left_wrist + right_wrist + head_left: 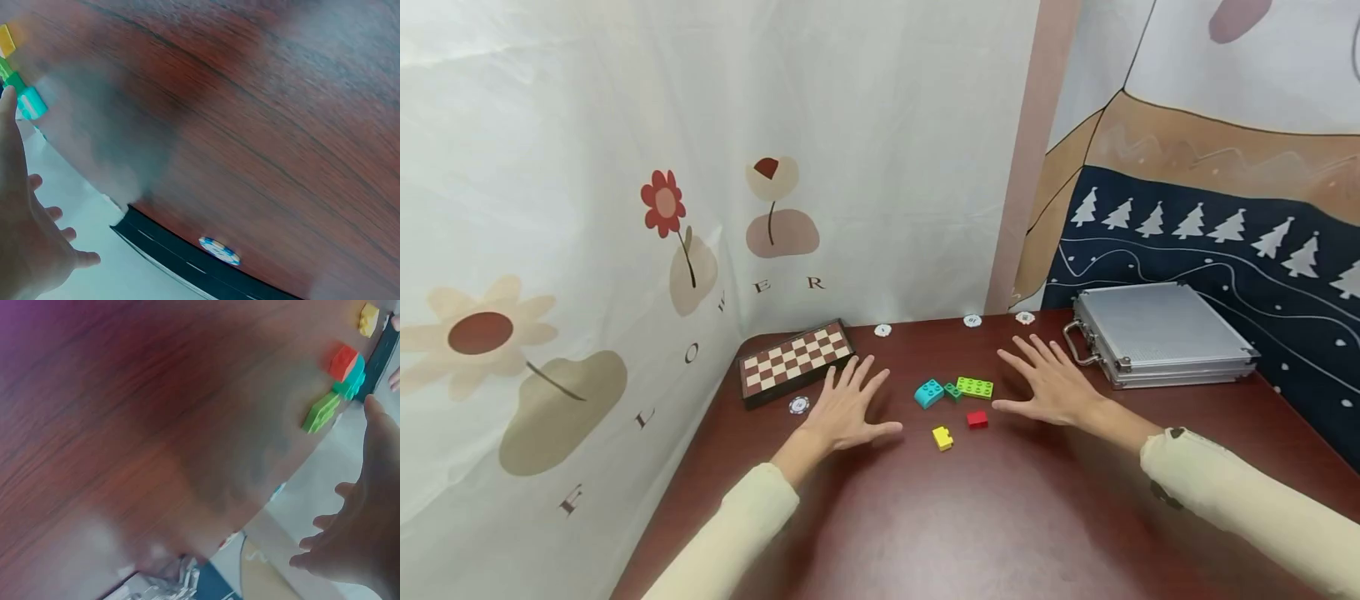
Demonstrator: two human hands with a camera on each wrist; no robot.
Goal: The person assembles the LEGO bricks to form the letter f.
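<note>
Hovering on either side of a loose group of toy bricks, both hands are spread wide and hold nothing: the left hand (845, 408) is close to the checkered board (795, 361), the right hand (1051, 387) just beside the bricks. They lie on the reddish-brown table (955, 517), between the two thumbs. From where I stand they look like hard plastic, so I'd expect them to be light, stiff and not easily broken, though the smooth walls might slide a little under dry fingertips. The lime brick (975, 387) should be easiest to pinch, across its two long sides; the small dark green brick (952, 391) would want just thumb and forefinger, as it sits tight between its neighbours, touching or not I can't tell. The blue brick (929, 392) has a rounded flank, so its flatter faces would offer surer hold. Nearer the person are the red brick (977, 419), squarish and plain-faced, and the yellow brick (942, 438), notched along one side. Lime is the longest, with studs in two rows; all the colours are bright.
</note>
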